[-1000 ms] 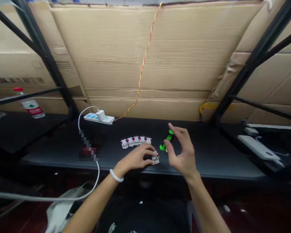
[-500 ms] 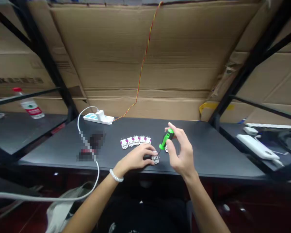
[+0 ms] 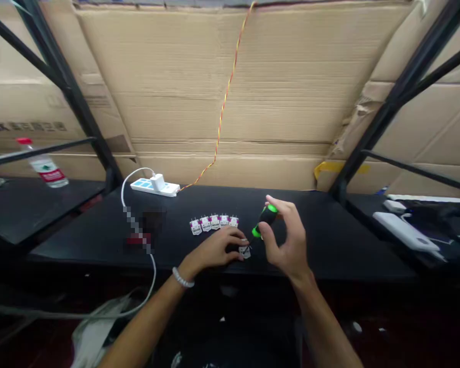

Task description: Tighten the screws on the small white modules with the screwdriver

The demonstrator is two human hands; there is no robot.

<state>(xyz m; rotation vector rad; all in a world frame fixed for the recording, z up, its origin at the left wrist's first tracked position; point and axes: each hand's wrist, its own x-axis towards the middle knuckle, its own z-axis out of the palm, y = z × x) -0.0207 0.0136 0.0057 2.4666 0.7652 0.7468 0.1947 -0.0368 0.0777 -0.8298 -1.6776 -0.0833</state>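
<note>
My right hand (image 3: 289,240) grips a green and black screwdriver (image 3: 266,217) between thumb and fingers. Its shaft slants down to the left, and the tip meets a small white part (image 3: 245,250) on the black table. With thumb and fingers, my left hand (image 3: 220,246) holds that part against the tabletop. Behind my left hand stands a curved row of several similar white parts (image 3: 205,223) with purple sides and thin prongs on top. A small pale piece beside the screwdriver is mostly hidden by my right hand.
A white power strip (image 3: 155,186) with a plugged-in adapter lies at the back left. A white cable (image 3: 153,271) drops over the table's front edge. Black shelf posts (image 3: 383,102) flank the table (image 3: 348,245); a water bottle (image 3: 48,166) stands left, a white device (image 3: 404,231) lies right.
The screwdriver handle has turned in my right hand, showing more black toward me. My left hand stays on the white part. The picture has become brighter on the cardboard.
</note>
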